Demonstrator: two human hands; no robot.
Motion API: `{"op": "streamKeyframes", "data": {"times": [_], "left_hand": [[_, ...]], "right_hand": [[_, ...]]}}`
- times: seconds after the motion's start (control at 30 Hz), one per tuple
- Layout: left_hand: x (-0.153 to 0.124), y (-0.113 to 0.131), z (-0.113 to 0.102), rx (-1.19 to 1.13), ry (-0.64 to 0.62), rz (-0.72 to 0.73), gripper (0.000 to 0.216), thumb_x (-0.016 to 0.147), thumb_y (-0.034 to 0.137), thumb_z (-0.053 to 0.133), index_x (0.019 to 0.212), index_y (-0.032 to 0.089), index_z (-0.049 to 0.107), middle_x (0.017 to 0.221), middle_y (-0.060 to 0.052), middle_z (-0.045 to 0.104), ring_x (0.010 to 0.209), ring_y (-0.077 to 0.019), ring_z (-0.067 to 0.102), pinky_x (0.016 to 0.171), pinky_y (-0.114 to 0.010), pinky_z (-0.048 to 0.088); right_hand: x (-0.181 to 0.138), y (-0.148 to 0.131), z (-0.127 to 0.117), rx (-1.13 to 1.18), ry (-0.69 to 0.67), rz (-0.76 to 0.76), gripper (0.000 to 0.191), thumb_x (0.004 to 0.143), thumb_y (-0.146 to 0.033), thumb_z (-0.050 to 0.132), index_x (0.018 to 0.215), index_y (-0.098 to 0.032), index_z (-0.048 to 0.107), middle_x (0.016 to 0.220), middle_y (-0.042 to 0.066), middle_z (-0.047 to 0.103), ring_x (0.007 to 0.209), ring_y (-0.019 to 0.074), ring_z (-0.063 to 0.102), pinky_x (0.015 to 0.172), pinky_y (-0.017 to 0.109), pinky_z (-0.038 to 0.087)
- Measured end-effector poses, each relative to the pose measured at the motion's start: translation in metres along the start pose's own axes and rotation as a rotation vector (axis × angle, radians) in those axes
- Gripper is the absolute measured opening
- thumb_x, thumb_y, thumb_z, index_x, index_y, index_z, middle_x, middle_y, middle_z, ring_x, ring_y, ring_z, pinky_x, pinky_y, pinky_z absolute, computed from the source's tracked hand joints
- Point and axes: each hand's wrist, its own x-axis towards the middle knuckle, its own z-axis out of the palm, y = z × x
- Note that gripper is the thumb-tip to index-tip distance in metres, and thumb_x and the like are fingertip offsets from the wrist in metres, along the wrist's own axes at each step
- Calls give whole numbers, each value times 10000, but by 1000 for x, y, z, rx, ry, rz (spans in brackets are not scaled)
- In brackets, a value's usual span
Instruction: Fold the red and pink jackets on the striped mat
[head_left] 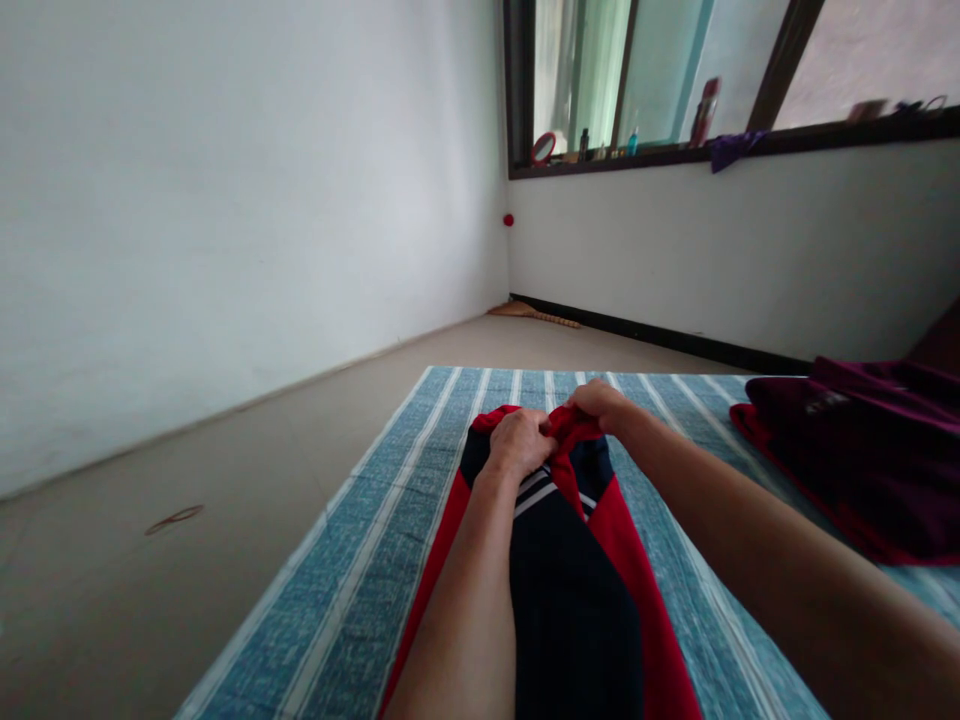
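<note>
A red and dark navy garment (577,590) with white stripes lies lengthwise in front of me on a blue striped sheet (390,520). Its kind is not certain from this angle. At its far end, my left hand (521,440) has its fingers closed on the bunched red fabric. Just to the right and slightly farther away, my right hand (598,402) pinches the same red edge. Some of the fingers of both hands are hidden by the cloth and by the hands themselves. My left forearm covers part of the garment's left side.
Folded dark purple and red clothes (862,450) are piled at the right. A broom (532,313) lies on the floor by the far corner. On the window sill stand a small round mirror (543,148), bottles and a purple cloth (733,150). A thin loop (174,519) lies on the left floor.
</note>
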Motion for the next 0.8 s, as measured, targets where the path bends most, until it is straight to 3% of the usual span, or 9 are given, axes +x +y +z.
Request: {"op": "streamKeyframes", "data": {"times": [0.17, 0.5, 0.63, 0.8], "left_hand": [[-1, 2, -1, 31, 21, 30, 163, 745, 252, 652, 875, 206, 739, 852, -37, 731, 827, -192, 659, 674, -248, 431], [-1, 2, 1, 153, -33, 42, 156, 780, 297, 599, 810, 215, 728, 784, -38, 716, 786, -200, 654, 645, -260, 417], [0, -3, 1, 94, -43, 97, 140, 765, 315, 625, 753, 206, 712, 741, -17, 690, 727, -178, 624, 621, -253, 397], [-1, -3, 0, 54, -79, 127, 101, 730, 276, 644, 731, 203, 714, 717, -9, 670, 712, -176, 610, 624, -254, 392]], "right_hand": [[-6, 7, -7, 125, -19, 92, 178, 944, -281, 574, 1027, -126, 600, 882, 15, 629, 665, 100, 605, 570, 236, 529], [-17, 16, -14, 334, -25, -43, 187, 953, -232, 556, 1112, -136, 581, 868, 3, 620, 635, 88, 593, 565, 227, 530], [-20, 25, -15, 273, 3, -91, 175, 958, -236, 548, 1096, -135, 583, 816, -13, 610, 599, 79, 577, 546, 216, 512], [-23, 23, -25, 21, 21, -184, 117, 924, -231, 598, 969, -126, 627, 699, -41, 586, 517, 67, 520, 504, 204, 460]]}}
